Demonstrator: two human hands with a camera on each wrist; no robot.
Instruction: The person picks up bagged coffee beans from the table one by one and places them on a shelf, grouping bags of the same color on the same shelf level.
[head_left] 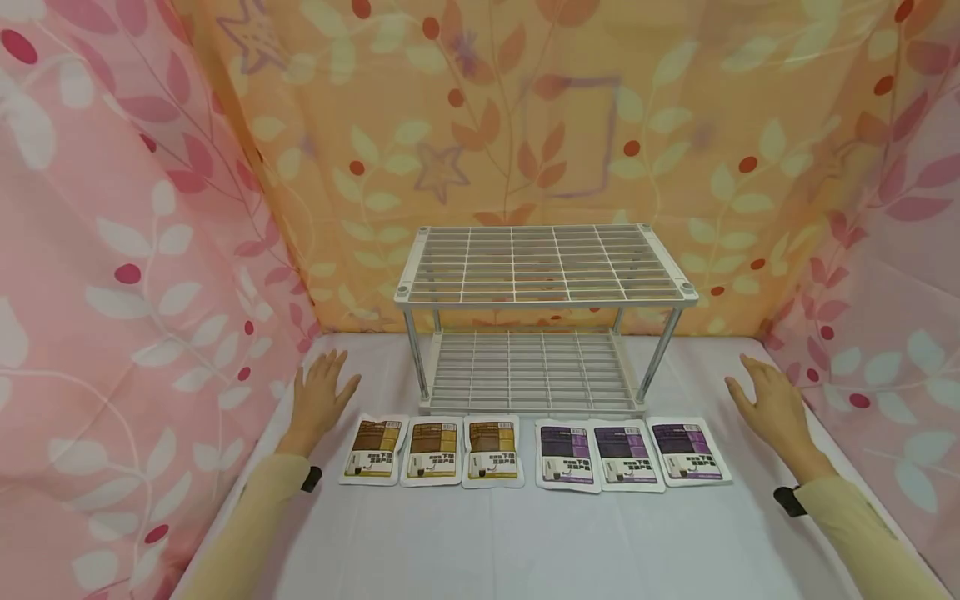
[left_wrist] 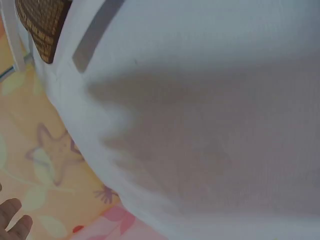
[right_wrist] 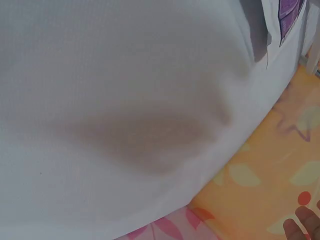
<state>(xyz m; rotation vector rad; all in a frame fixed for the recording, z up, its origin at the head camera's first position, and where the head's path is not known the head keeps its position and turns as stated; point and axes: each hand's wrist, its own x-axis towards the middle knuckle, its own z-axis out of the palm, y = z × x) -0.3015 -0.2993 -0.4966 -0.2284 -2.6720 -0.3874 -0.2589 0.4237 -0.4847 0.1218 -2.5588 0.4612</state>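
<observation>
My left hand is held over the white table at the left, fingers loosely spread, with nothing in it. Just right of it, a row begins with three brown-and-gold packets lying flat. Three purple packets continue the row after a small gap. Beyond the row's right end my right hand hovers, fingers relaxed and holding nothing. In the left wrist view only fingertips show at the lower left corner, and a brown packet at the top. The right wrist view catches fingertips and part of a purple packet.
Behind the packets stands a white two-tier rack with slatted shelves and metal legs. The white tablecloth meets an orange leaf-patterned curtain at the back. Pink patterned curtains close in both sides.
</observation>
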